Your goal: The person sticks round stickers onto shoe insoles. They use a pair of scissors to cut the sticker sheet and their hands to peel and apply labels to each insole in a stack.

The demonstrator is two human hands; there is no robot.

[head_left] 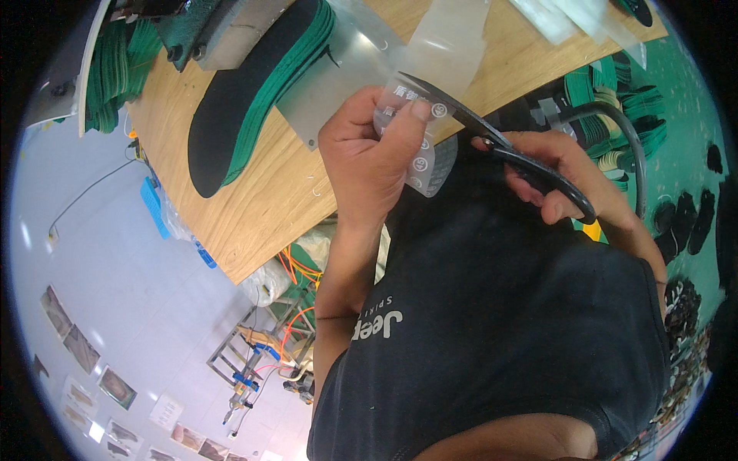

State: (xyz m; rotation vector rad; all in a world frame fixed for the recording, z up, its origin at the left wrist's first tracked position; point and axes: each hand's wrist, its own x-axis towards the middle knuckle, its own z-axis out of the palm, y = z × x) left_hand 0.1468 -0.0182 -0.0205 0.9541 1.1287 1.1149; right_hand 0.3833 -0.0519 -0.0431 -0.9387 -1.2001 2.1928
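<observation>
Film [437, 174], clear with white marks, is pinched in the left hand [367, 150], just past the edge of the table [284, 180] and in front of the dark shirt [507, 307]. The thumb presses on it and the other fingers curl under. The right hand [575, 160] holds the black scissors [513, 156] with its fingers in the loops. A blade lies across the film, close to the left thumb. I can't tell how far apart the two blades are.

The worst thing could be a nipped thumb, because the blade is so near it. The film is thin and looks slippery, so it could bend or slide in a loose pinch, and then the cut could go crooked and run into the white marks. A cut bit could fall, since that part hangs past the wood. The shirt is close behind too, so its cloth could get snipped.

A pale plastic sheet [452, 38] lies above, and I can't tell if it joins the film. Next to it is a shiny metal plate [338, 88]. A tall pile of black and green insoles [246, 88] sits left of the hands, and could block the left arm. A gray bent tube [636, 150] stands near the right arm and could bump it.
</observation>
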